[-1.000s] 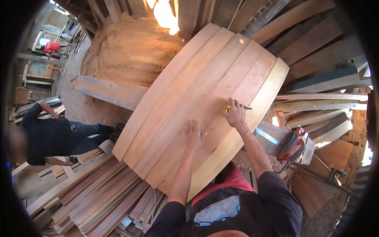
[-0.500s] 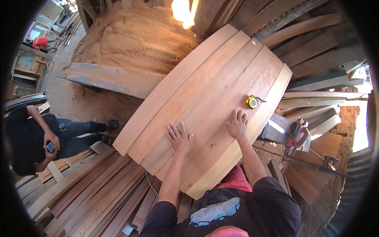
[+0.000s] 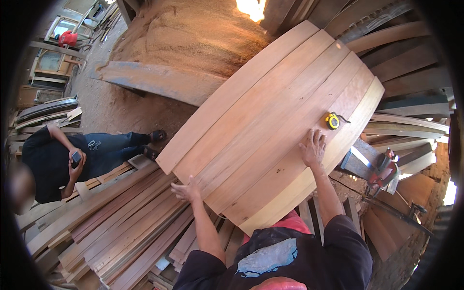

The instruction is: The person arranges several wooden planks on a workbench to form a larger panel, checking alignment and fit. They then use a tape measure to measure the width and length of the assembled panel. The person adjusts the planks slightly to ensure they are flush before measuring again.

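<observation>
In front of me lies a set of long wooden planks [image 3: 270, 111] placed edge to edge, forming a broad flat surface. My right hand [image 3: 314, 149] rests flat on these planks with its fingers stretched out and spread. Just beyond its fingertips sits a yellow and black tape measure [image 3: 332, 121] with a dark strap. At the near left edge of the planks is my left hand [image 3: 187, 190], its fingers apart and nothing in them. Whether it touches the plank edge I cannot tell.
Stacked boards [image 3: 130, 222] fill the lower left. A person [image 3: 58, 159] holding a small dark device stands at the left. Behind a wooden beam [image 3: 159, 79] rises a sawdust heap [image 3: 193, 38]. A red power tool [image 3: 385, 169] sits at the right, near leaning planks [image 3: 411, 121].
My left hand has moved left off the plank surface to its near left edge. My right hand stays just short of the tape measure. The whole view has shifted.
</observation>
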The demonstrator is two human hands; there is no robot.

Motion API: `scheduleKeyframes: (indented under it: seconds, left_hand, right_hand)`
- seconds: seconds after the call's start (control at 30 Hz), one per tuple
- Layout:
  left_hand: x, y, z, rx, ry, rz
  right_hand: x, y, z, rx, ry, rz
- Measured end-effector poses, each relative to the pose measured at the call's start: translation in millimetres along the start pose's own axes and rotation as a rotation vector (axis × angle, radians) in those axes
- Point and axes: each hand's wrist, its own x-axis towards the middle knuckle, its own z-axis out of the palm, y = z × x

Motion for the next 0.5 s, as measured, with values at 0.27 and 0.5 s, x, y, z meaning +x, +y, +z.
scheduleKeyframes:
  seconds: [0.27,0.5]
  left_hand:
    - [14,-113,81,-1.053,-0.522,-0.065]
    - [5,-97,48,-1.041,-0.751,-0.033]
  right_hand:
    - [-3,-4,-1,0.048,0.059,-0.050]
    - [-61,30,-6,0.105,0.273,0.419]
